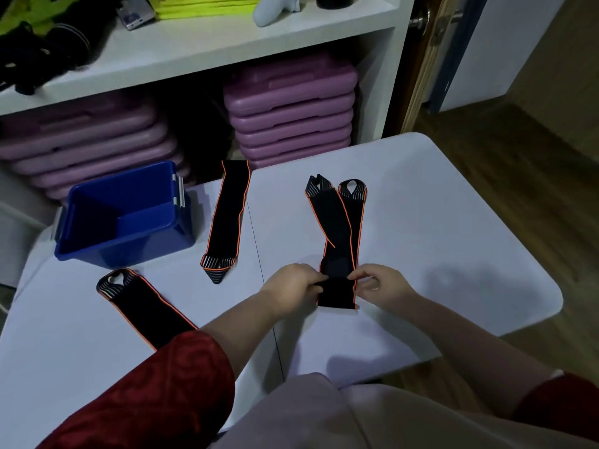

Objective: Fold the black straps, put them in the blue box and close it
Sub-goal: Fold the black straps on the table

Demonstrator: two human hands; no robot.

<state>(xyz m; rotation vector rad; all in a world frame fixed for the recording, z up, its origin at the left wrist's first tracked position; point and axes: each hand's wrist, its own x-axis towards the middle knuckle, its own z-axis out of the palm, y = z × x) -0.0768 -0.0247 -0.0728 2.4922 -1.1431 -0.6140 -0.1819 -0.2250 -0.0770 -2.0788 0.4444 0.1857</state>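
Black straps with orange edges lie on a white table (421,222). Two crossed straps (337,231) rest in the middle, their looped ends pointing away. My left hand (293,283) and my right hand (377,285) pinch the near end of these crossed straps from either side. A third strap (227,215) lies straight, left of centre. Another strap (142,303) lies at the near left, partly hidden under my left sleeve. The blue box (81,234) stands open and empty at the far left of the table. No lid is visible.
White shelves (210,43) stand behind the table with stacks of purple cases (291,108) below. Dark and yellow-green items sit on the upper shelf. A wooden floor (518,189) and a door (434,43) lie to the right. The table's rounded edge is near right.
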